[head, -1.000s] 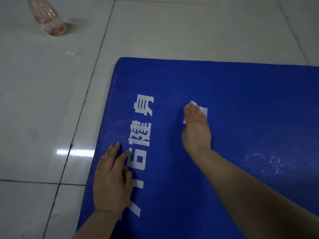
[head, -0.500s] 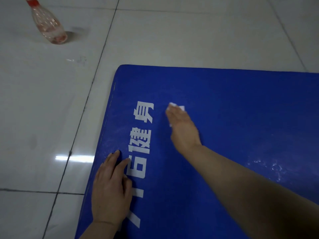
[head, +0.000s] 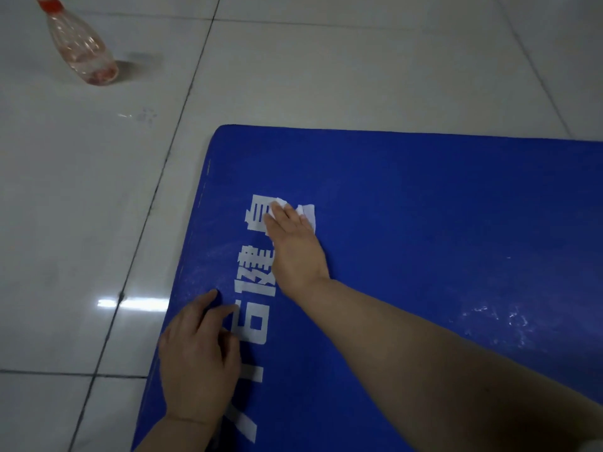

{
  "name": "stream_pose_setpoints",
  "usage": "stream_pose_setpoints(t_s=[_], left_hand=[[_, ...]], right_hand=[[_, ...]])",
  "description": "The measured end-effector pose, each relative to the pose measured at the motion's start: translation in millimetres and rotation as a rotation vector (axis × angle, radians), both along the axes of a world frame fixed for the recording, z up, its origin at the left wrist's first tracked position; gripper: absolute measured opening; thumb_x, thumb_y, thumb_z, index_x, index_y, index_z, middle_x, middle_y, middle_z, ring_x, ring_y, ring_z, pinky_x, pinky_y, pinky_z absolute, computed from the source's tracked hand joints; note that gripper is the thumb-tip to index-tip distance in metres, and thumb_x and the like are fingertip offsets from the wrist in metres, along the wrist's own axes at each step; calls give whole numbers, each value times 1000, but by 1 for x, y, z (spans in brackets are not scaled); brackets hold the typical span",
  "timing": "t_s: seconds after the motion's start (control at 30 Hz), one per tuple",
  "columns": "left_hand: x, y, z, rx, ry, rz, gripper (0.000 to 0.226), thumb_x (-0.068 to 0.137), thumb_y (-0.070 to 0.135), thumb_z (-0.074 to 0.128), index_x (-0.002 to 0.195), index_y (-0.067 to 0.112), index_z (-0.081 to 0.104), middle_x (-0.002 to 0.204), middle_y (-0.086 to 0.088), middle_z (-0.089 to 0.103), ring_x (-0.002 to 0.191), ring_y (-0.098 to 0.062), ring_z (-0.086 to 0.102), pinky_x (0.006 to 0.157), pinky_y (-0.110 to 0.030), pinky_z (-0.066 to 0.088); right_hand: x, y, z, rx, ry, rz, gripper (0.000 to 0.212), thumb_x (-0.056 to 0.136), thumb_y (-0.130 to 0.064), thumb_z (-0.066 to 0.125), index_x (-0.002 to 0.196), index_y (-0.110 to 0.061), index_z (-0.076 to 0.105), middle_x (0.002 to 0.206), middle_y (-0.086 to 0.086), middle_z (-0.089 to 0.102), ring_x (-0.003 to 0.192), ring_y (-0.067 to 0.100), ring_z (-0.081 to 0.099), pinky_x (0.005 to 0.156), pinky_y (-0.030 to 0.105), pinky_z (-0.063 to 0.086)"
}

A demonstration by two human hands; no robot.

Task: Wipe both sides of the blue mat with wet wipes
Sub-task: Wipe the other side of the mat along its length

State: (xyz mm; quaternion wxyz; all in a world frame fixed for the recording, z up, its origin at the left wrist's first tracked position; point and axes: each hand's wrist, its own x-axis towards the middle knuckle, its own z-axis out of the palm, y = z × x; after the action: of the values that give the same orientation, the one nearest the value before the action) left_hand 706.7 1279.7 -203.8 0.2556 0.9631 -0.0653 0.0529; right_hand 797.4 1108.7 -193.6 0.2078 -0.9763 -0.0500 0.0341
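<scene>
A blue mat (head: pixel 424 223) with white printed characters lies flat on the tiled floor. My right hand (head: pixel 293 246) lies flat with straight fingers on a white wet wipe (head: pixel 308 213), pressing it onto the mat over the top character. The wipe sticks out past the fingertips. My left hand (head: pixel 199 357) rests palm down on the mat near its left edge, fingers extended, beside the lower characters. Wet streaks show on the mat at the right.
A clear plastic bottle (head: pixel 81 50) with a red cap stands on the floor at the far left. Glossy white floor tiles (head: pixel 81 223) surround the mat on the left and far sides.
My right hand has slid the wipe leftward across the mat, from right of the characters onto the top character. My left hand has stayed in place.
</scene>
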Motion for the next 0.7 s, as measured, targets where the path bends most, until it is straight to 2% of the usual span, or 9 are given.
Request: stream_pose_setpoints(t_s=[0.1,0.2,0.27,0.37,0.4,0.5,0.53,0.63,0.7], left_hand=[[37,-13,6,26,-43,-14,26,63,-13,73,85,1,71,98,-17,63,81,-36,61,68,-42,50],[76,-29,0,40,-47,-29,37,73,-7,71,109,-2,67,122,-23,59,107,-41,59,86,-53,51],[87,-32,-10,94,-41,-108,40,83,1,64,123,2,60,137,-22,50,125,-40,49,101,-57,41],[90,-31,-14,176,-20,-164,47,90,25,37,131,10,56,144,-15,46,134,-31,40,110,-52,30],[90,-29,-14,181,0,-163,52,89,29,32,131,12,56,144,-13,46,135,-29,39,111,-51,29],[92,-28,-14,161,20,-157,53,86,32,32,131,15,56,144,-8,47,135,-24,37,112,-48,30],[93,-29,-14,157,14,-162,53,85,31,33,130,16,57,143,-8,47,134,-23,36,112,-46,30],[95,-28,-15,139,-11,-171,53,82,28,35,127,14,59,141,-10,49,132,-24,36,109,-42,24],[95,-29,-14,127,-21,-160,54,81,27,35,126,13,61,139,-12,52,131,-24,37,107,-42,24]], right_hand=[[-1,0,-1,0,4,21,70,91,-1,44,151,-10,9,160,3,-5,146,18,-10,114,28,-13],[-2,0,-2,44,-15,10,70,91,-2,45,151,-10,9,160,3,-4,146,16,-10,114,26,-15],[-2,-1,-1,83,-19,14,72,90,2,45,151,-12,8,159,1,-4,146,14,-10,113,23,-16],[-3,-15,-5,44,-39,-25,76,89,5,46,151,-13,5,158,-2,-7,145,13,-9,111,23,-17],[-2,-24,-11,-10,-90,-74,77,86,5,51,151,-11,12,157,1,-1,146,15,-1,113,26,-13],[4,-53,-23,-156,-172,-297,75,66,11,70,135,1,46,144,14,42,134,26,39,118,34,4],[8,-57,-27,-133,-182,-345,71,65,13,70,132,2,49,140,16,47,132,28,41,117,34,2],[26,-43,-23,-94,-130,-330,75,63,7,74,133,-1,50,141,15,47,133,25,38,113,39,14],[39,-20,-17,-97,-126,-182,78,72,-1,71,142,-4,37,150,13,34,141,25,28,113,42,5]])
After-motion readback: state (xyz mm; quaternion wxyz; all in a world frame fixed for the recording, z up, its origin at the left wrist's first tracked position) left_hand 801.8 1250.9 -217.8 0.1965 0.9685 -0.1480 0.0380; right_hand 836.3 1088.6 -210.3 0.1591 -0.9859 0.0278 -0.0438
